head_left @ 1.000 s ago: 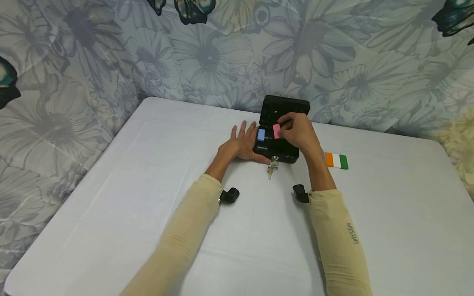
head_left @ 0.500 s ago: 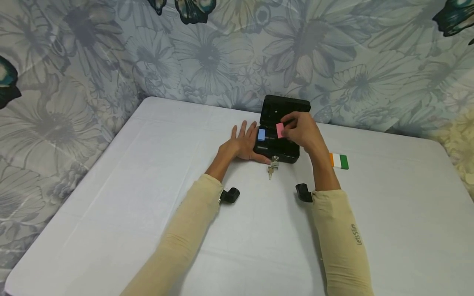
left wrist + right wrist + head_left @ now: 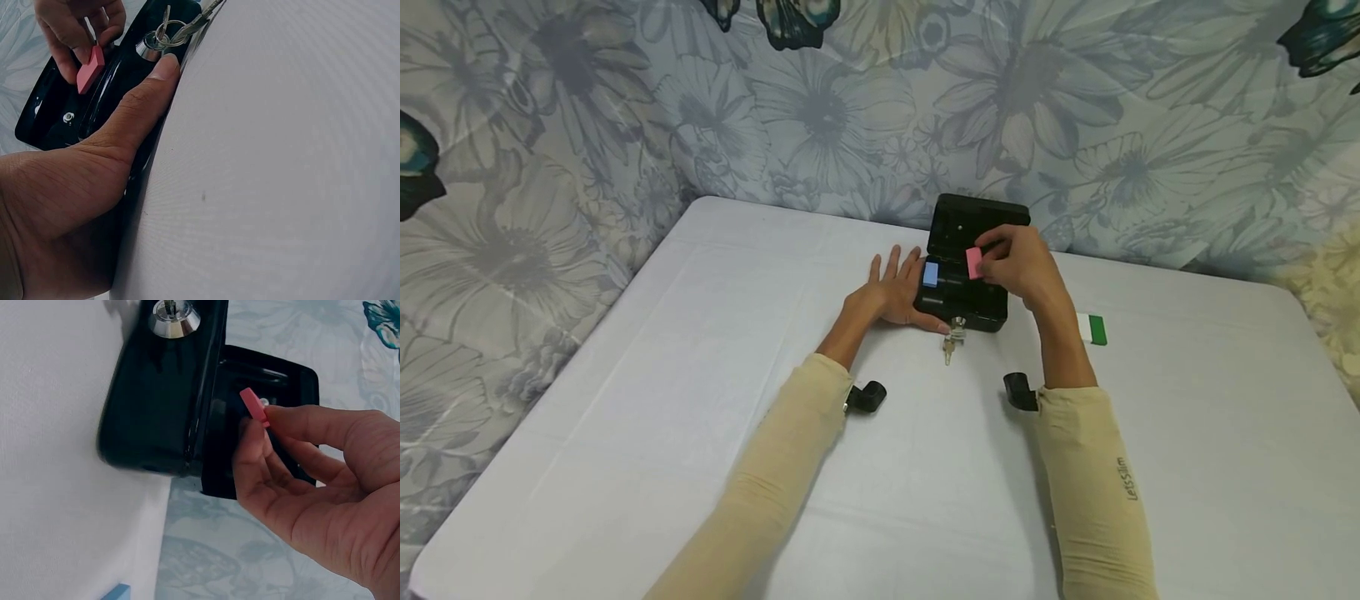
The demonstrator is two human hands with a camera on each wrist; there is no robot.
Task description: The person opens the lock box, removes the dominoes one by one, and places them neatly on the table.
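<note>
A black metal cash box (image 3: 958,304) stands with its lid raised toward the wall. Over its right half my right hand (image 3: 1018,262) pinches a small pink block (image 3: 973,262) between thumb and fingers; the right wrist view shows the pink block (image 3: 253,405) edge-on. My left hand (image 3: 891,296) rests at the box's left side, fingers spread, and its thumb lies along the front wall near the lock (image 3: 150,47). Inside the box at left lies a light blue block (image 3: 930,274). Keys (image 3: 949,346) on a ring hang from the front lock.
To the right of the box, partly behind my right forearm, lies a row of blocks with a white and a green one (image 3: 1098,330) showing. A blue block corner (image 3: 117,592) shows in the right wrist view. The white table (image 3: 775,250) meets a floral cloth wall (image 3: 820,117).
My right hand has shifted slightly right with the pink block, and its forearm now covers the orange block. The left hand and the box stay in place.
</note>
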